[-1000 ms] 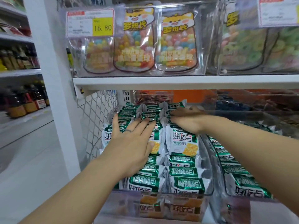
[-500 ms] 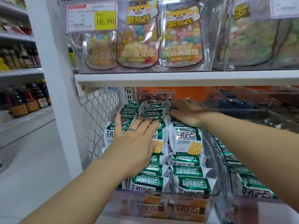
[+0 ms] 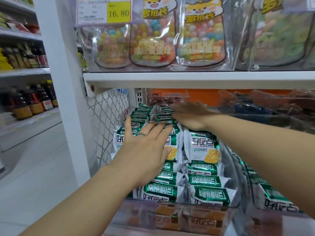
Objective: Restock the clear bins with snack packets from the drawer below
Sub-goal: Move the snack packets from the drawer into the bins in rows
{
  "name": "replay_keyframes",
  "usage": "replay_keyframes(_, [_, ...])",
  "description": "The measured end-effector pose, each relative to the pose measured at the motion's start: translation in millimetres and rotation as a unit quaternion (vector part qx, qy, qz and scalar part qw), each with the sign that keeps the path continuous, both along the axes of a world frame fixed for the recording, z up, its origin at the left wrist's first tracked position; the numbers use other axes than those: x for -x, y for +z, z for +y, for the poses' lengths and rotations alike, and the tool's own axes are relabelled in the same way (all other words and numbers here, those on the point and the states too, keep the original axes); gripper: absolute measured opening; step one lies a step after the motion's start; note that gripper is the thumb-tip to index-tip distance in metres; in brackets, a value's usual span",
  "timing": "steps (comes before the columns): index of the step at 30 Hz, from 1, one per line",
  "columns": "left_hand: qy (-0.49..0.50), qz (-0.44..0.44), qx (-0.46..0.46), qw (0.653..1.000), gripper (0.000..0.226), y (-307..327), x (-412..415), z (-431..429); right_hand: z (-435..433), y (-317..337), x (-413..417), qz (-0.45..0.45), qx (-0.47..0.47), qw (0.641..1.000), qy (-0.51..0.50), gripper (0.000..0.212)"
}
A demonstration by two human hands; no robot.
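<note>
White shelf (image 3: 187, 79) above clear bin (image 3: 235, 206); bottles (image 3: 25, 103) left.

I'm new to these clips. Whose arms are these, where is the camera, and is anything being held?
There is no machine here. A person works with bare hands, and the one camera sits on their head, looking forward and down, so both arms come in from the bottom of the picture.

The left hand lies flat, fingers straight, on green packets stacked in rows inside a clear bin. The right hand is blurred and appears to rest flat on the packets farther back. Neither hand grips anything.

On the shelf above are candy bags and a price tag.
</note>
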State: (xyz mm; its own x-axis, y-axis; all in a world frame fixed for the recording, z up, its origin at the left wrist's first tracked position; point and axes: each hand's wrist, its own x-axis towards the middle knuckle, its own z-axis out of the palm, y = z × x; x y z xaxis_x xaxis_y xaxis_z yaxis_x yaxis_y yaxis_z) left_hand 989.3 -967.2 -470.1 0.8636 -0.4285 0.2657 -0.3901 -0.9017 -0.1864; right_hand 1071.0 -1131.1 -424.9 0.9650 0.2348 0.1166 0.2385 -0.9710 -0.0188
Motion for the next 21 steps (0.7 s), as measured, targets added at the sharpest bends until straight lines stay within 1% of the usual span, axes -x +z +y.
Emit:
replay_keyframes(2, [-0.002, 0.002, 0.0, 1.0, 0.057, 0.1, -0.2, -0.4, 8.3, -0.5, -0.3, 0.06, -0.035, 0.998, -0.003, 0.047])
replay_keyframes(3, [-0.003, 0.002, -0.001, 1.0, 0.057, -0.1, -0.2, -0.2, 9.5, -0.2, -1.1, 0.076, -0.043, 0.996, -0.002, 0.048])
replay_keyframes(5, [-0.004, 0.001, -0.003, 1.0, 0.057, -0.3, -0.1, 1.1, 10.4, 1.6, -2.6, 0.087, -0.052, 0.995, 0.006, 0.048])
replay_keyframes(8, [-0.005, -0.002, -0.003, 1.0, 0.057, -1.4, -0.3, 1.6, 14.3, -0.5, -8.8, 0.09, -0.104, 0.99, 0.009, 0.042])
replay_keyframes(13, [-0.007, -0.004, 0.004, 1.0, 0.056, -2.3, -0.5, 1.2, 14.6, 3.2, -2.0, 0.11, -0.065, 0.99, 0.053, 0.048])
replay_keyframes(15, [-0.008, -0.004, 0.006, 1.0, 0.056, -2.3, 0.0, 1.6, 10.7, 6.5, 7.9, 0.065, -0.062, 0.993, 0.079, 0.046])
replay_keyframes(17, [-0.008, -0.006, 0.008, 1.0, 0.056, -2.5, -0.6, 1.7, 2.0, 7.8, 24.2, 0.002, -0.119, 0.989, 0.084, 0.044])
replay_keyframes(18, [-0.008, -0.005, 0.01, 1.0, 0.057, -2.7, -0.8, 2.1, -2.0, 8.7, 36.2, -0.013, -0.137, 0.988, 0.074, 0.043])
replay_keyframes(19, [-0.008, -0.004, 0.013, 1.0, 0.057, -2.8, -1.5, 2.0, -5.9, 9.1, 50.5, -0.016, -0.135, 0.989, 0.059, 0.041])
replay_keyframes(21, [-0.007, 0.0, 0.017, 1.0, 0.056, -3.9, -2.4, 1.2, -13.9, 3.8, 81.7, -0.016, -0.087, 0.995, 0.036, 0.043])
